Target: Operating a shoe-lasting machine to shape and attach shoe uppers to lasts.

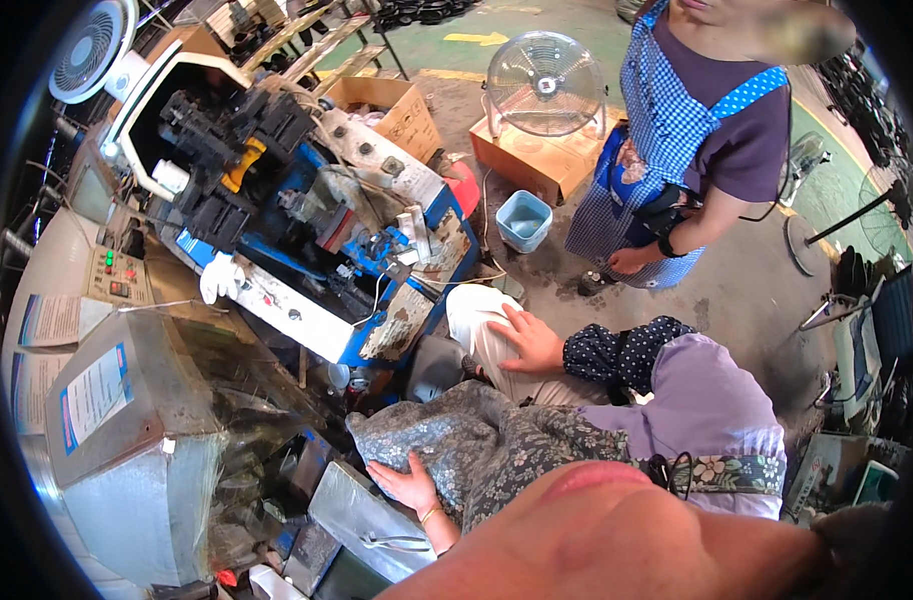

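Note:
My right hand [531, 340], in a dark polka-dot sleeve, lies flat with spread fingers on my knee in pale trousers [471, 318]. It holds nothing. Lower down, my left hand [411, 487] rests with fingers stretched out on the edge of my grey floral apron [476, 425], also without anything in it. Right beside it is a grey metal box [341, 505] with a pair of metal pliers or tongs [396, 543] lying on top. Ahead of my knees stands a blue and white machine [296, 318] with dark mechanical parts; a white glove [219, 278] sits on its edge.
A person in a blue checked apron [641, 190] stands at the far right. Near them are a light-blue bucket [523, 222] and a floor fan [546, 85] on a cardboard box [526, 160]. A control panel [121, 275] and a grey metal housing [136, 450] stand at left.

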Demonstrator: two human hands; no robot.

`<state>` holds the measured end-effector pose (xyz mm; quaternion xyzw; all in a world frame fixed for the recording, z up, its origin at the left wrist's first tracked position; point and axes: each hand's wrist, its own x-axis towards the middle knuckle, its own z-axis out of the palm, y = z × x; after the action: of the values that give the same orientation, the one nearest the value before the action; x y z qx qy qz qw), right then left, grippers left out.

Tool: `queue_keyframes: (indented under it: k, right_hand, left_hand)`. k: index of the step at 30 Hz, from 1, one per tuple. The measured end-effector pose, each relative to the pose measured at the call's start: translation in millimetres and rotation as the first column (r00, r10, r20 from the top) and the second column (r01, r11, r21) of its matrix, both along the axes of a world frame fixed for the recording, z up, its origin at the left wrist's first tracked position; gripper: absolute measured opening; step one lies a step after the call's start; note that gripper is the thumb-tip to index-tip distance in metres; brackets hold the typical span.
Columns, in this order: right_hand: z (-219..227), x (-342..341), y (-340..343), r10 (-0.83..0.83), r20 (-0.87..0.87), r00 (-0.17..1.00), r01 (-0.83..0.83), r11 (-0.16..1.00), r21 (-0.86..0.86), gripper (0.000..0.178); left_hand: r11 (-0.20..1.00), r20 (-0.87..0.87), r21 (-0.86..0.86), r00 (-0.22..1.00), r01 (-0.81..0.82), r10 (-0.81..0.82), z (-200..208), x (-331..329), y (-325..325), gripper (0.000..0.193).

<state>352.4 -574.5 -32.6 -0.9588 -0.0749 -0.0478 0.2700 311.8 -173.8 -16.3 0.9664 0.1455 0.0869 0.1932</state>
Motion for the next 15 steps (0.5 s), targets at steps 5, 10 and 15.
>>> queue_keyframes:
  k: [5,10,15]
  right_hand:
    - [6,1,-2,-0.001,0.025,1.000,0.002,0.999,-0.036,0.092]
    - [21,23,-5,0.073,0.100,0.992,-0.076,0.997,0.024,0.090]
    - [21,33,11,0.103,0.136,0.985,-0.120,0.985,0.127,0.085]
  left_hand:
    - [1.000,-0.008,0.014,1.000,-0.013,0.013,0,3,-4,0.096]
    - [1.000,0.033,0.022,0.999,0.010,-0.011,-6,5,0,0.096]
    - [0.999,0.024,0.050,1.000,0.005,-0.007,-3,2,2,0.095]
